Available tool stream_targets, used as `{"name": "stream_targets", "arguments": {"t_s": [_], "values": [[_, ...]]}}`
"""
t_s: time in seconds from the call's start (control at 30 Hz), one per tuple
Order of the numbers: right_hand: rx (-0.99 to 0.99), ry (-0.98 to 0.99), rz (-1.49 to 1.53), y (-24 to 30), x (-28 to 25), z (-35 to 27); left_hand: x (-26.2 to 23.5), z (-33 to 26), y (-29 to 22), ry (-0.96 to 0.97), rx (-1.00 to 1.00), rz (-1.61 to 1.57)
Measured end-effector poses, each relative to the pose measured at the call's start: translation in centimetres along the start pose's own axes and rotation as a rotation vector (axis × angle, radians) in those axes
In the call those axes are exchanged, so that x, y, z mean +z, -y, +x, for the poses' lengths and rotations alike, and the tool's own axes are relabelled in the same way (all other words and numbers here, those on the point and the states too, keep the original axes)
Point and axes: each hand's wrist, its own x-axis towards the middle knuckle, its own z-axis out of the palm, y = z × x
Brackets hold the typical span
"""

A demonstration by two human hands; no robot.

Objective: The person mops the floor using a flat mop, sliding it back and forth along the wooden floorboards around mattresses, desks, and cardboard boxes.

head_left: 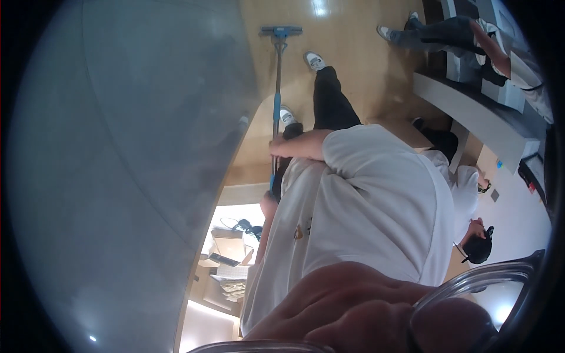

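Note:
I look straight down my white T-shirt [365, 212] and black trousers [329, 100] to my white shoes [315, 60] on a wooden floor [353, 35]. Both hands grip a long pole [276, 88] with a blue sleeve, held at my left side. My right hand [281, 147] reaches across my body and holds the pole farther down. My left hand [269, 205] holds it nearer the top, partly hidden by my shirt. The pole's flat blue head [281, 29] rests on the floor beside a tall grey glass panel [135, 147].
A seated person's legs in jeans [435, 32] are at the top right by a white counter [471, 115]. Another person in a white top [468, 197] with a black headset stands at my right. Cardboard boxes and cables [232, 253] lie low on the left.

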Motion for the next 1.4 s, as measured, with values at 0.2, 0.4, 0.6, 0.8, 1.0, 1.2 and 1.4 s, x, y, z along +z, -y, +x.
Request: {"name": "stream_targets", "arguments": {"t_s": [0.2,0.4,0.6,0.8,1.0,1.2,1.4], "values": [[-0.501,-0.065,0.208,18.9,-14.0,3.0,-3.1,12.8,-26.0,0.102,0.025,0.060],[-1.066,-0.499,-0.725,38.9,-31.8,8.9,-4.5,23.5,-51.3,0.259,0.203,-0.016],[-0.768,0.126,0.172,45.6,-41.5,0.4,-0.1,26.2,-60.6,0.887,-0.144,-1.325],[-1.459,-0.376,-1.759,31.3,-38.4,8.4,7.1,21.0,-45.9,1.032,-0.237,-1.468],[-1.543,0.046,-1.608,3.6,-15.5,18.7,6.6,8.7,-13.0,0.740,-0.220,-1.179],[-1.321,1.353,-1.580,-29.0,1.4,6.4,12.2,-18.9,16.6,0.247,-0.224,0.034],[-0.687,0.892,-1.401,-35.0,1.2,3.3,13.2,-25.9,11.1,0.110,-0.411,-0.135]]}}
